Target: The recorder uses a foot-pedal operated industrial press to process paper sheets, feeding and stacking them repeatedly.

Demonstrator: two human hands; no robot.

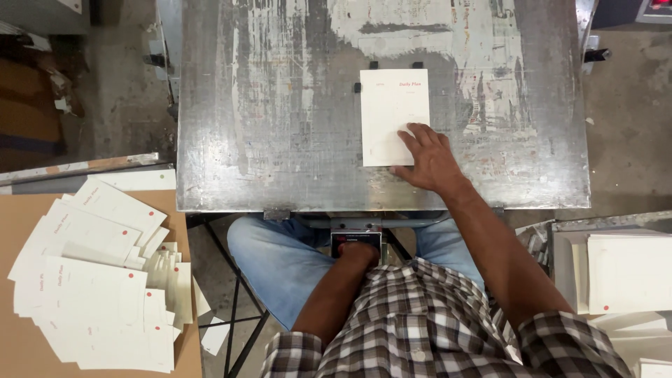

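Hands of a seated person at a worn metal work plate [280,126], seen from above by a camera on the person's head. A cream printed card [392,112] lies flat on the plate, its top and left edges pushed against small black stop tabs [358,87], which looks like the reason it sits so square: the tabs fix its position. The right hand [427,159] rests palm down on the card's lower right corner, fingers [414,136] spread loosely and flat, gripping nothing, apparently pressing the card toward the tabs to seat it. The left hand [355,250] is down below the plate's near edge, between the knees in blue jeans, closed over a small control box with a red button [357,241]; whether the fingers press it or only cover it cannot be told. To the person's left, on a brown board [21,336], lies a loose, fanned heap of similar cards with red dots and cut flaps [91,280], spread carelessly as if dropped there one by one. To the right, near the elbow, sits a neat stack of plain cream sheets [626,269] in a tray, squared up and within easy reach of the right hand. A checked shirt fills the bottom of the view.
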